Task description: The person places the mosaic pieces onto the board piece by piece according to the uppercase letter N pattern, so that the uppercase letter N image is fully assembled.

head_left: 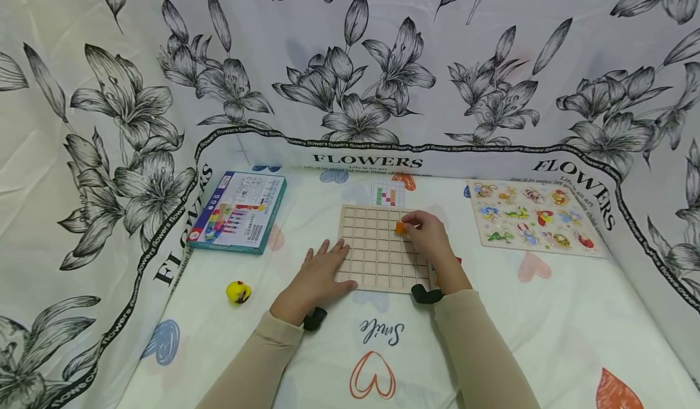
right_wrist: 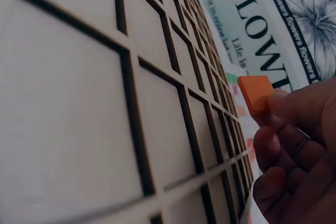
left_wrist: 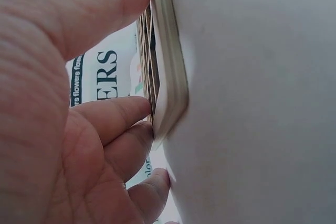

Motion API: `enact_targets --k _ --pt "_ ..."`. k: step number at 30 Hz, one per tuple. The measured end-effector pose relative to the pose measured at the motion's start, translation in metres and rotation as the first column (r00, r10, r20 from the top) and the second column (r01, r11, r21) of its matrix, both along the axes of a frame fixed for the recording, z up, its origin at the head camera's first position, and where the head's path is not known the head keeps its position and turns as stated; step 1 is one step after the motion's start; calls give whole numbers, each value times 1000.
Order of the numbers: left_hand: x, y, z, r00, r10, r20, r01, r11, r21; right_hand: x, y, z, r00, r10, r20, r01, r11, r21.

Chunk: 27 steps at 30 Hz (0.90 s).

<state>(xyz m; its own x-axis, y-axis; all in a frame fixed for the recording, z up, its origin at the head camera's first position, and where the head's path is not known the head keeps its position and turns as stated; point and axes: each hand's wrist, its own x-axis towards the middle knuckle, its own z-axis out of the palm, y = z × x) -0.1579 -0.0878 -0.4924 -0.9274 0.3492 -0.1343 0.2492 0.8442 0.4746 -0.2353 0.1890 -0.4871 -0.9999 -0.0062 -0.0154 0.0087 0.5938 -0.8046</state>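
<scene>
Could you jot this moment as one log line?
right hand: pinches orange tile | left hand: touches grid board | pattern card: beyond grid board

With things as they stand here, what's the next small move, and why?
Probably lower the orange tile into a cell of the grid board: the right hand pinches it, apparently raised above the grid, and the cells in plain sight hold no tiles. The left hand touches the board's left edge, which may help steady it.
</scene>
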Motion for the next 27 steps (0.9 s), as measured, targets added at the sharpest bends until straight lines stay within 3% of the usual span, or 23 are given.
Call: enact_targets --k 6,27 --pt "-1 2 0 1000 5 1 -5 1000 -10 -8 -5 -9 999 25 25 -26 1000 16" --pt "0 2 0 1000 17 11 -17 1000 -20 -3 -8 -12 996 73 42 -77 992 102"
